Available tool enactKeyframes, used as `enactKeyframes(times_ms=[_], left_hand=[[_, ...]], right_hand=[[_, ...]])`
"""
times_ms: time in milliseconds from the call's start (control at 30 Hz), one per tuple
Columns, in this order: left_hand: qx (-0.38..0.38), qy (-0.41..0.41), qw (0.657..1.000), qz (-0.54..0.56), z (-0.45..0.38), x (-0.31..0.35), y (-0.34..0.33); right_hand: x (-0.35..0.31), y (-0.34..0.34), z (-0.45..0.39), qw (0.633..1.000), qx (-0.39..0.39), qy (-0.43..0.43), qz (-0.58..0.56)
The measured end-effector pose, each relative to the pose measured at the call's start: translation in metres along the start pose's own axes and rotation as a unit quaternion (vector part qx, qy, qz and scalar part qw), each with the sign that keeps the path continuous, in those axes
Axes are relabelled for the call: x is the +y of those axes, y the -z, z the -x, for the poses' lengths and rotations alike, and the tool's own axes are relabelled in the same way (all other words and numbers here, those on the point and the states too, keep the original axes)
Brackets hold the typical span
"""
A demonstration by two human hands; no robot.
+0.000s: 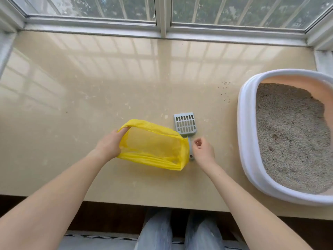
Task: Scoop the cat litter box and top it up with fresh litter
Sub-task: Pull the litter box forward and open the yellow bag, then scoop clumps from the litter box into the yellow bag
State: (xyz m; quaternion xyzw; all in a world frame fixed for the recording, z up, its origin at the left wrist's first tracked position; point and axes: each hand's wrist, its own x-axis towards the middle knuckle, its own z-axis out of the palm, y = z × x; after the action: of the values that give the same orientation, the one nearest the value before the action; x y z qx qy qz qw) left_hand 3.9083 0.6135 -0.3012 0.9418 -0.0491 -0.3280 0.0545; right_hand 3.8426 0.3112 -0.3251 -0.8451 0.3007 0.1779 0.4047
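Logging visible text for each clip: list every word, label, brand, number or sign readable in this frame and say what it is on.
None: no readable text appears anywhere in this view.
Yellow bag: plain, no print visible.
Grey scoop: no marking can be made out.
Litter box: white rim plain, no label showing.
Window frame and sill: no signs or numbers.

no readable text, labels or numbers, none apparent on any surface
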Motion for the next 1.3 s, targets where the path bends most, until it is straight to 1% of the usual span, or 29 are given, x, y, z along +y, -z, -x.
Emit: enactKeyframes(times_ms=[67, 133, 200, 267, 300, 367, 433, 467, 500, 533, 567, 600, 633, 700, 767, 900, 967, 1000, 1067, 1133, 1233, 1300], left_hand=[[0.003, -0.017, 1.000, 0.003, -0.007, 0.002, -0.001], [0.023, -0.026, 0.999, -0.014, -0.012, 0.007, -0.001], [0.070, -0.011, 0.995, -0.067, -0.016, 0.017, -0.001], [0.132, -0.006, 0.986, -0.101, -0.017, 0.026, -0.002], [0.170, -0.025, 0.978, -0.116, -0.017, 0.031, -0.003], [0.253, -0.103, 0.951, -0.147, -0.014, 0.045, -0.007], [0.302, -0.180, 0.923, -0.157, -0.011, 0.063, -0.013], [0.294, -0.208, 0.922, -0.144, -0.009, 0.074, -0.017], [0.264, -0.219, 0.933, -0.110, -0.007, 0.084, -0.023], [0.222, -0.206, 0.951, -0.063, -0.005, 0.096, -0.029], [0.179, -0.165, 0.970, -0.028, -0.006, 0.106, -0.036], [0.138, -0.110, 0.984, -0.020, -0.009, 0.114, -0.041], [0.115, -0.075, 0.990, -0.035, -0.012, 0.121, -0.047], [0.090, -0.063, 0.992, -0.058, -0.019, 0.132, -0.055], [0.091, -0.088, 0.990, -0.059, -0.022, 0.143, -0.062], [0.087, -0.165, 0.980, -0.076, -0.024, 0.165, -0.071], [0.085, -0.195, 0.974, -0.077, -0.024, 0.181, -0.074], [0.084, -0.208, 0.971, -0.079, -0.024, 0.190, -0.076], [0.077, -0.241, 0.964, -0.088, -0.026, 0.209, -0.081], [0.071, -0.282, 0.953, -0.088, -0.030, 0.227, -0.087], [0.053, -0.330, 0.939, -0.080, -0.035, 0.255, -0.093], [0.036, -0.332, 0.939, -0.088, -0.037, 0.268, -0.093]], right_hand=[[0.002, -0.014, -0.008, 0.996, 0.000, -0.003, 0.090], [-0.001, -0.025, -0.013, 0.986, -0.004, 0.000, 0.165], [-0.004, -0.031, -0.016, 0.979, 0.002, 0.003, 0.204], [-0.008, -0.034, -0.017, 0.978, 0.000, 0.000, 0.210], [-0.010, -0.034, -0.017, 0.978, -0.004, -0.005, 0.206], [-0.013, -0.030, -0.017, 0.978, -0.011, -0.005, 0.209], [-0.015, -0.024, -0.015, 0.972, -0.018, 0.019, 0.233], [-0.017, -0.020, -0.014, 0.970, -0.019, 0.033, 0.241], [-0.016, -0.017, -0.014, 0.968, -0.010, 0.046, 0.247], [-0.016, -0.014, -0.014, 0.966, 0.000, 0.057, 0.251], [-0.017, -0.009, -0.013, 0.964, 0.011, 0.070, 0.257], [-0.017, -0.005, -0.012, 0.964, 0.018, 0.077, 0.253], [-0.018, -0.001, -0.011, 0.966, 0.021, 0.084, 0.242], [-0.020, 0.008, -0.009, 0.967, 0.012, 0.095, 0.234], [-0.019, 0.016, -0.004, 0.968, 0.023, 0.115, 0.221], [-0.015, 0.039, -0.002, 0.985, 0.048, 0.122, 0.108], [-0.009, 0.051, -0.002, 0.991, 0.041, 0.123, 0.032], [-0.007, 0.059, 0.000, 0.992, 0.032, 0.115, -0.033], [-0.002, 0.076, 0.005, 0.982, 0.011, 0.081, -0.171], [0.002, 0.097, 0.009, 0.964, -0.003, 0.056, -0.259], [0.009, 0.126, 0.014, 0.947, -0.001, 0.049, -0.319], [0.017, 0.145, 0.016, 0.937, 0.002, 0.048, -0.347]])
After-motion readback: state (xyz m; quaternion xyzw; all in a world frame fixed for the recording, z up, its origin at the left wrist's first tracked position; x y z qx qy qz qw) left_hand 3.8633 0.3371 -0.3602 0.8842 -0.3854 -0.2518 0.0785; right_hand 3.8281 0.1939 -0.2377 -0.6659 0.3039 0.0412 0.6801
